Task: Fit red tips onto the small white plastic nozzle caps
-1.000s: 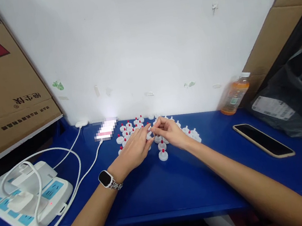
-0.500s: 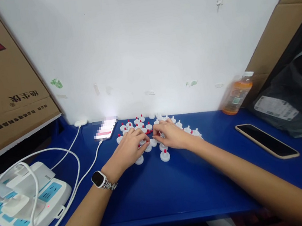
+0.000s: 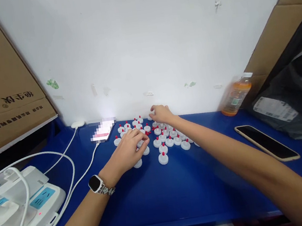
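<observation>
Many white round nozzle caps (image 3: 163, 158), most with small red tips on their spouts, stand grouped on the blue table. My left hand (image 3: 130, 146) hovers over the left part of the group, fingers curled and thumb near the fingertips; whatever they may pinch is hidden. Farther back, beside the wall, my right hand (image 3: 161, 114) has its fingers closed at a white nozzle cap (image 3: 149, 117), mostly covered by them. Between the two hands lie several loose red tips (image 3: 147, 129). My right forearm hides part of the group's right side.
A power strip (image 3: 41, 214) with white cables lies at left, near a lit phone (image 3: 104, 130). To the right are a dark-screened phone (image 3: 267, 142), an orange drink bottle (image 3: 235, 95) and a dark plastic bag (image 3: 299, 88). A white wall (image 3: 141, 47) closes off the back.
My right hand has moved from the middle of the group back toward the wall, uncovering several red-tipped nozzle caps. My left hand stays over the left side of the group.
</observation>
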Tool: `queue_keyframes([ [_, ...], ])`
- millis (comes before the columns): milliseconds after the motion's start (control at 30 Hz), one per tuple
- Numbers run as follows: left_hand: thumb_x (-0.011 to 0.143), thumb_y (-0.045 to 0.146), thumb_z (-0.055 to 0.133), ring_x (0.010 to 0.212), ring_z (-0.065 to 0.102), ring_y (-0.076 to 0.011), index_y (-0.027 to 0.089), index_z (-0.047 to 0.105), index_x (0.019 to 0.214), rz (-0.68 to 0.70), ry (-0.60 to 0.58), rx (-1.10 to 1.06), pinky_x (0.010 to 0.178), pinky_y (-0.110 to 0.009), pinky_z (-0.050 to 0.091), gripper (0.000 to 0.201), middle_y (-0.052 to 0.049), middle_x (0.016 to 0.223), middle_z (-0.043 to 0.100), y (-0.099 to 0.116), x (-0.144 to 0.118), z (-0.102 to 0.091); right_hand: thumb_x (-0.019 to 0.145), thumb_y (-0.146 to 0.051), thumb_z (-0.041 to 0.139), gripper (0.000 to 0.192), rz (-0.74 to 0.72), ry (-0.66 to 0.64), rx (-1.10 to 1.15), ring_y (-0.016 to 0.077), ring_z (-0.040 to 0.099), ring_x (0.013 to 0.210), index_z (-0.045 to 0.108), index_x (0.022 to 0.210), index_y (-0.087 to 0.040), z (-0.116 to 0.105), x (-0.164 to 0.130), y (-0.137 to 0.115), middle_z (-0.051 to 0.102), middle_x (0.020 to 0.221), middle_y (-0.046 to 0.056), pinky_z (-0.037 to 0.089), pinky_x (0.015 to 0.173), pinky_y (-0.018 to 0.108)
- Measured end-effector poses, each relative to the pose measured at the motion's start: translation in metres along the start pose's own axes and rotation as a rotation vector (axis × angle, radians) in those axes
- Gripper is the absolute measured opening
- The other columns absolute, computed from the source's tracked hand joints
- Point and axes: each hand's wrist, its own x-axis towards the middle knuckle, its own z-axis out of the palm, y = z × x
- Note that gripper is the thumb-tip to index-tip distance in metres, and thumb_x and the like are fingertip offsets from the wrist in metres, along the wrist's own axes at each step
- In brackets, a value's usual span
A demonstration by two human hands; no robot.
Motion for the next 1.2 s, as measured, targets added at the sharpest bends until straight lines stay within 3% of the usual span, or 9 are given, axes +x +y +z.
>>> queue_keyframes([
  [133,0.100,0.032,0.044,0.097,0.054,-0.0225,0.020,0.063,0.096,-0.007,0.006,0.003,0.090,-0.041,0.044,0.023,-0.006,0.101,0.061,-0.003,0.000,0.004,0.087,-0.023,0.057,0.019,0.013,-0.037,-0.006,0.0292,0.062,0.109,0.070,0.098,-0.014,0.012,0.024,-0.006,0.073,0.106,0.016,0.033,0.100,0.044],
  [233,0.100,0.032,0.046,0.103,0.054,-0.0227,0.021,0.062,0.102,-0.045,0.057,-0.021,0.093,-0.040,0.045,0.020,-0.006,0.105,0.059,-0.005,0.000,0.004,0.088,-0.018,0.052,0.019,0.000,-0.001,0.027,0.0243,0.065,0.101,0.071,0.092,-0.016,0.007,0.016,-0.012,0.075,0.099,0.011,0.035,0.098,0.040],
  [367,0.095,0.036,0.055,0.116,0.052,-0.0250,0.023,0.053,0.125,-0.117,0.236,-0.028,0.099,-0.042,0.045,0.032,-0.009,0.122,0.053,-0.003,0.000,0.001,0.089,-0.027,0.055,0.019,-0.092,0.182,0.332,0.0172,0.064,0.082,0.071,0.087,-0.018,-0.013,-0.024,-0.025,0.074,0.086,0.004,0.042,0.085,0.031],
  [433,0.093,0.040,0.059,0.119,0.051,-0.0266,0.023,0.046,0.134,-0.142,0.293,-0.033,0.099,-0.043,0.045,0.046,-0.011,0.130,0.051,-0.002,0.001,0.001,0.088,-0.034,0.059,0.021,-0.131,0.185,0.558,0.0148,0.061,0.070,0.071,0.084,-0.017,-0.023,-0.052,-0.034,0.072,0.078,0.003,0.043,0.071,0.028],
  [600,0.100,0.039,0.047,0.110,0.057,-0.0241,0.021,0.049,0.130,-0.128,0.156,-0.105,0.096,-0.042,0.047,0.035,-0.009,0.120,0.059,-0.007,0.003,0.000,0.092,-0.035,0.053,0.026,-0.214,0.062,0.784,0.0135,0.059,0.065,0.071,0.085,-0.017,-0.020,-0.095,-0.046,0.071,0.073,0.002,0.042,0.064,0.026],
  [700,0.103,0.037,0.038,0.104,0.058,-0.0225,0.019,0.052,0.124,-0.162,0.116,-0.100,0.092,-0.041,0.047,0.032,-0.009,0.116,0.057,-0.013,0.002,-0.003,0.095,-0.028,0.044,0.029,-0.193,0.055,0.641,0.0147,0.060,0.068,0.070,0.090,-0.018,-0.008,-0.094,-0.040,0.071,0.075,0.002,0.041,0.070,0.029],
  [900,0.104,0.033,0.030,0.089,0.055,-0.0189,0.018,0.048,0.109,-0.141,0.084,-0.139,0.083,-0.035,0.045,0.024,-0.006,0.099,0.056,-0.017,-0.001,-0.005,0.081,-0.028,0.065,0.010,-0.349,-0.116,0.035,0.0277,0.059,0.097,0.071,0.081,-0.019,0.001,-0.075,-0.039,0.072,0.082,0.006,0.031,0.090,0.042],
  [1067,0.105,0.035,0.028,0.072,0.051,-0.0161,0.020,0.045,0.097,-0.179,0.050,-0.206,0.068,-0.031,0.040,0.025,-0.001,0.082,0.053,-0.013,-0.001,-0.003,0.080,-0.016,0.060,0.010,-0.359,-0.177,-0.047,0.0248,0.062,0.088,0.069,0.075,-0.018,0.000,-0.067,-0.051,0.072,0.077,0.007,0.031,0.090,0.042],
  [1200,0.102,0.038,0.038,0.077,0.054,-0.0174,0.020,0.047,0.115,-0.182,0.042,-0.228,0.071,-0.031,0.042,0.024,-0.004,0.093,0.058,-0.012,-0.005,-0.001,0.080,-0.017,0.060,0.010,-0.338,-0.106,0.078,0.0261,0.064,0.092,0.067,0.074,-0.018,-0.003,-0.069,-0.046,0.073,0.081,0.007,0.037,0.087,0.040],
])
